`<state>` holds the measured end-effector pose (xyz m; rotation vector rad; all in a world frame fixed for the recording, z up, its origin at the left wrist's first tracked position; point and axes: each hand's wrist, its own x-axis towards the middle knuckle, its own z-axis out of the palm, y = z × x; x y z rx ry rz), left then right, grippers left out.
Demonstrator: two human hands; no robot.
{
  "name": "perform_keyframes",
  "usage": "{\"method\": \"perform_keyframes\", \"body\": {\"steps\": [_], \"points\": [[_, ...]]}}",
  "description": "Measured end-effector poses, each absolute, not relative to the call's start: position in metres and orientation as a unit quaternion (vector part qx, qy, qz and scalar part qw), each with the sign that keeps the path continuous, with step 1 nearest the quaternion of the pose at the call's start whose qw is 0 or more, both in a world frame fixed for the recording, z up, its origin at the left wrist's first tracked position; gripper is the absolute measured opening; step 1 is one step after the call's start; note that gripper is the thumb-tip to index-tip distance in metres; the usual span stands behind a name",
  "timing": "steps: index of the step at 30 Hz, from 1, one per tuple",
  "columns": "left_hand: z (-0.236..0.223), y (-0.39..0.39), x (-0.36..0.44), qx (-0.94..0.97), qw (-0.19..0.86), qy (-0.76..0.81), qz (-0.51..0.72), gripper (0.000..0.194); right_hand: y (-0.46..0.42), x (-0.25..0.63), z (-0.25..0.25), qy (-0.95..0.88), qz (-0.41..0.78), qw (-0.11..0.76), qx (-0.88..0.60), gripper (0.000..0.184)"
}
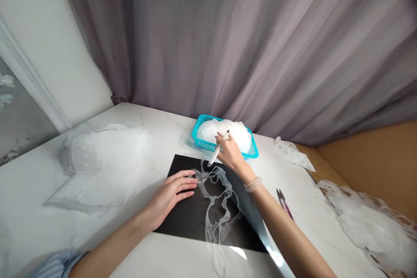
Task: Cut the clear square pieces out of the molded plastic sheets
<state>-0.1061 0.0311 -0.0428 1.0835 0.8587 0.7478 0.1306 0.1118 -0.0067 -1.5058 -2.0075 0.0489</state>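
Note:
My left hand (171, 195) lies flat with its fingers apart on a black sheet (189, 221), the fingertips touching a twisted strip of clear film (216, 202). The strip loops across the sheet and hangs past its near edge. My right hand (230, 154) grips a white marker (216, 150), its tip pointing down near the sheet's far corner. That hand is just in front of a turquoise plastic basket (199, 131), which is heaped with white fluffy material (233, 132). My right hand hides part of the basket's near side.
The white marble table (156, 124) carries a large clear plastic sheet (104, 169) at left. Small dark scissors (284, 204) lie right of my right forearm. A white patterned piece (293, 154) and a lacy white mass (368, 226) lie at right, before a mauve curtain (228, 52).

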Motion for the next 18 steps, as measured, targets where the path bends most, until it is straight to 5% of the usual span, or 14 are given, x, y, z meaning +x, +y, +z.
{"method": "perform_keyframes", "body": {"steps": [7, 12, 14, 18], "points": [[-0.044, 0.039, -0.100, 0.539, 0.632, 0.438, 0.343, 0.046, 0.007, 0.158, -0.014, -0.732, 0.105, 0.249, -0.625, 0.015], [-0.044, 0.038, -0.074, 0.556, 0.658, 0.419, 0.285, 0.057, -0.024, 0.146, -0.038, -0.756, 0.180, 0.187, -0.601, 0.072], [-0.039, 0.030, -0.058, 0.569, 0.684, 0.389, 0.239, 0.063, -0.023, 0.136, -0.046, -0.765, 0.180, 0.207, -0.582, 0.068], [-0.026, 0.016, -0.046, 0.605, 0.688, 0.354, 0.188, 0.070, -0.019, 0.134, -0.043, -0.756, 0.146, 0.243, -0.590, 0.020]]}}
